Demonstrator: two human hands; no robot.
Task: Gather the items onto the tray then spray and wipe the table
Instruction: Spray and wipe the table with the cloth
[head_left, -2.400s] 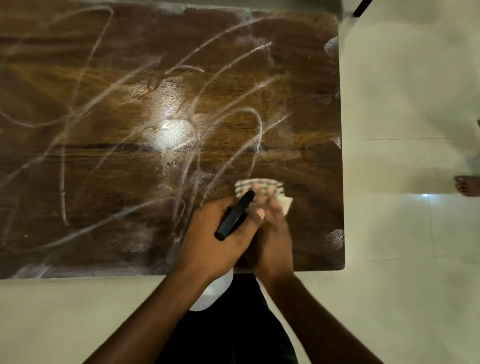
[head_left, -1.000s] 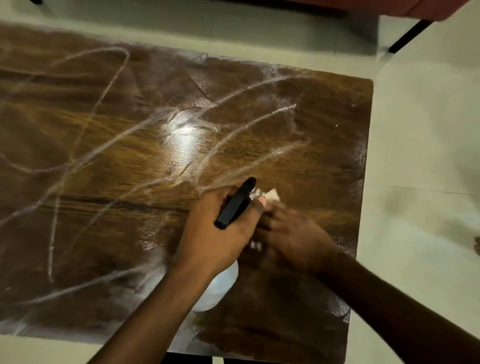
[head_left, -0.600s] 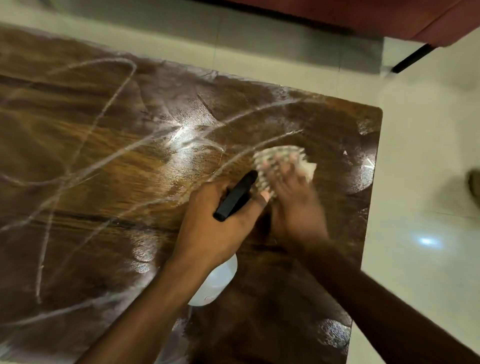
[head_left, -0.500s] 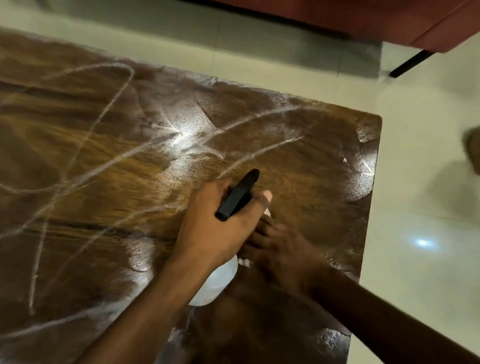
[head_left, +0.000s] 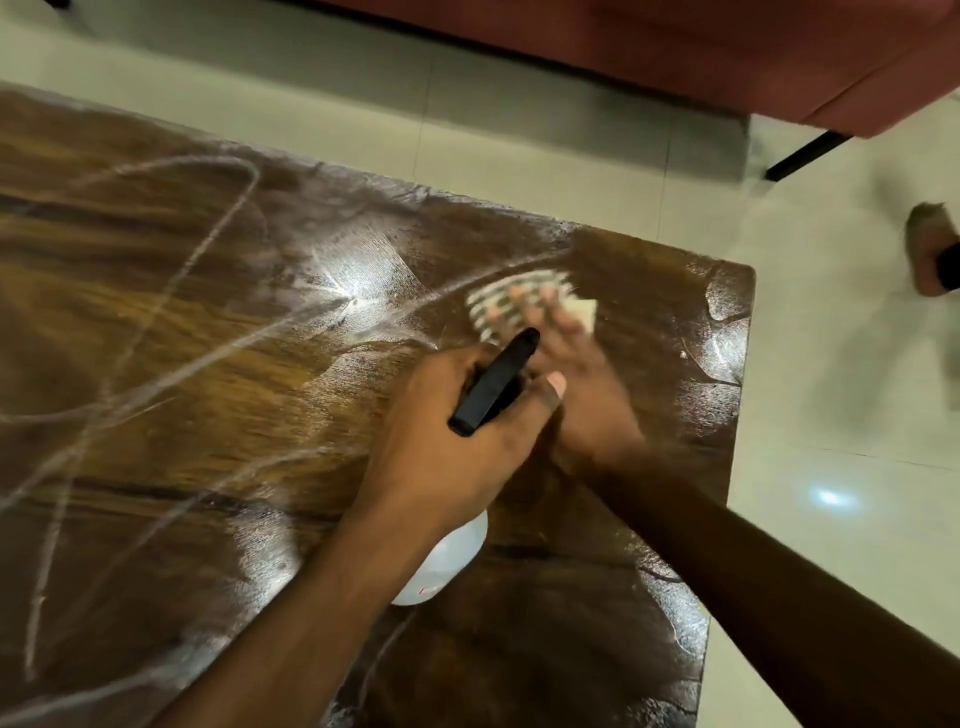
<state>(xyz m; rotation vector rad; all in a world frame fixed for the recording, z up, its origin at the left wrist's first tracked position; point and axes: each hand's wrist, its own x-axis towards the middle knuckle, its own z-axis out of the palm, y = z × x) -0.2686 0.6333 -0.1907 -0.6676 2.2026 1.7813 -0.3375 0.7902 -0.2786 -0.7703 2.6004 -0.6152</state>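
Up close, grips the spray bottle (head_left: 447, 561) in the left hand (head_left: 452, 447), fingers curled round its black trigger head, just above the table (head_left: 182, 338). Beyond, presses a checked cloth (head_left: 498, 301) flat under the outstretched right hand (head_left: 582, 395) near the far right corner. Appears midway through wiping, with white streaks (head_left: 228, 218) yet to be cleared across the wood and no tray in view.

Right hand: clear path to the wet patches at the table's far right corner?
Probably yes. The right hand presses the striped cloth on the dark wooden table; only bare tabletop separates it from the wet patches.
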